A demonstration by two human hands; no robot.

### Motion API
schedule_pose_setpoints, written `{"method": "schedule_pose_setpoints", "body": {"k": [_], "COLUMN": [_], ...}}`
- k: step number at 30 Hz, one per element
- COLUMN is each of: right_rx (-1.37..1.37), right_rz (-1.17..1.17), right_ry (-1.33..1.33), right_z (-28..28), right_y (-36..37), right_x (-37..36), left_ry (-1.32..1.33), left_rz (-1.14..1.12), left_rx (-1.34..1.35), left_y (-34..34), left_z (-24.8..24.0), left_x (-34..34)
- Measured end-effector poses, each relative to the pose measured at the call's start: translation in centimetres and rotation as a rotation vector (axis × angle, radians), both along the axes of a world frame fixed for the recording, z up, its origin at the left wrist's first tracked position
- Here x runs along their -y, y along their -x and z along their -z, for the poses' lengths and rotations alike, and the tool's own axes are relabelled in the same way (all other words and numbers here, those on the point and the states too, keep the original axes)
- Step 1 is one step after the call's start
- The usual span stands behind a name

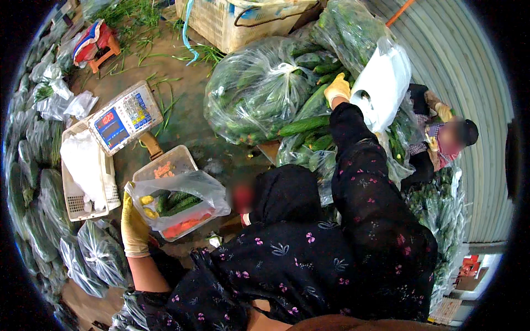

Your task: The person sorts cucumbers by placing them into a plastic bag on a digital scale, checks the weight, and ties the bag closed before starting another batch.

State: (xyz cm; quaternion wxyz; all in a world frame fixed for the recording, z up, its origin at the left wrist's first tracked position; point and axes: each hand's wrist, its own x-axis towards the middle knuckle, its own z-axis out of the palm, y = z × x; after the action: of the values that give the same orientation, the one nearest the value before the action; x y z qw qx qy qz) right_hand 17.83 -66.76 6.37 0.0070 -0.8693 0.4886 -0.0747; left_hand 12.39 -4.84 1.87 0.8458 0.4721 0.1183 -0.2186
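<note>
My left hand, in a yellow glove, is closed on the rim of a clear plastic bag. Several green cucumbers lie inside, beside yellow tips that look like gloved fingers. The bag sits in a pale plastic tray, with something red below it. My right hand, also gloved, reaches far forward to a heap of cucumbers. Its fingers are curled, but what they hold, if anything, I cannot make out. A big knotted clear bag of cucumbers stands left of it.
Beside the tray, a scale display leans over a white basket holding white plastic. A cream crate is at the back, a red-topped stool far left. Filled bags line the left. A co-worker is at right.
</note>
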Motion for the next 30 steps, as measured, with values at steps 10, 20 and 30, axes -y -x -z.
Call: {"method": "schedule_pose_setpoints", "body": {"k": [10,20,30], "right_rx": [-0.108,0.023,1.137], "right_rz": [-0.041,-0.038,-0.181], "right_ry": [-0.063,-0.227,-1.289], "right_z": [0.2,1.2,-3.9], "right_y": [1.1,3.0,10.1], "right_x": [0.5,1.2,-11.8], "left_ry": [0.059,0.039,0.058], "left_rz": [0.003,0.117,-0.063], "left_rx": [0.046,0.157,0.085], "left_y": [0.1,0.4,1.4], "left_z": [0.2,0.8,-0.3], "left_x": [-0.3,-1.8,-0.6]}}
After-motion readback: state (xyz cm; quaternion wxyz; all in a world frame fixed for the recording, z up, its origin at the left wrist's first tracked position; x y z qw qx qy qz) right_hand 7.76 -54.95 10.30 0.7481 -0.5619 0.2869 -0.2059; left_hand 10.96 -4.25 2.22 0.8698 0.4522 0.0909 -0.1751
